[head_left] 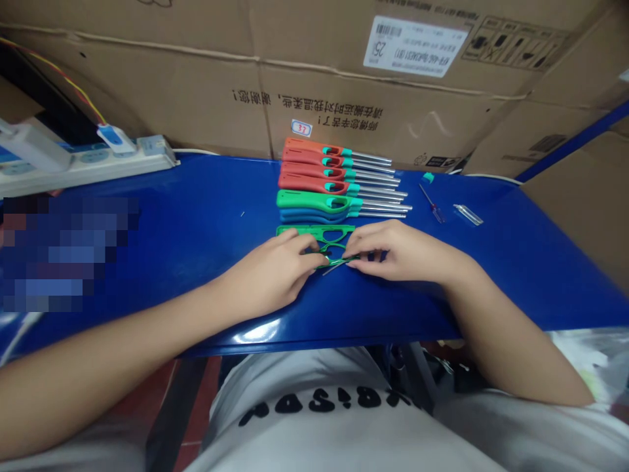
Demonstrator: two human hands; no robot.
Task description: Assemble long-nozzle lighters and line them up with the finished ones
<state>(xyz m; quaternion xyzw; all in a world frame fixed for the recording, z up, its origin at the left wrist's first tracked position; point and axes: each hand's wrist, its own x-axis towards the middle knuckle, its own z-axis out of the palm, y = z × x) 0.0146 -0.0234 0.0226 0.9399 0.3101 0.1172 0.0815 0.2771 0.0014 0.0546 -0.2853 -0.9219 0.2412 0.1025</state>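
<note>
My left hand [282, 265] pinches the near edge of a green lighter casing [336, 260], which lies low over the blue table. At the casing's right end, the fingertips of my right hand [388, 249] are closed on it. A thin grey wire [333, 269] sticks out beneath, between the two hands; whether it is attached cannot be made out. Just behind lies another green casing piece [314, 231], partly covered by my left fingers. Beyond it is a row of long-nosed lighters, with a green lighter [309, 201] nearest and red lighters [304, 172] farther back.
A small screwdriver [434, 208], a clear tube-like part [468, 215] and a teal cap [428, 177] lie at the right on the blue table [196, 223]. Cardboard [196, 85] stands along the back. A power strip [88, 160] sits at the left rear.
</note>
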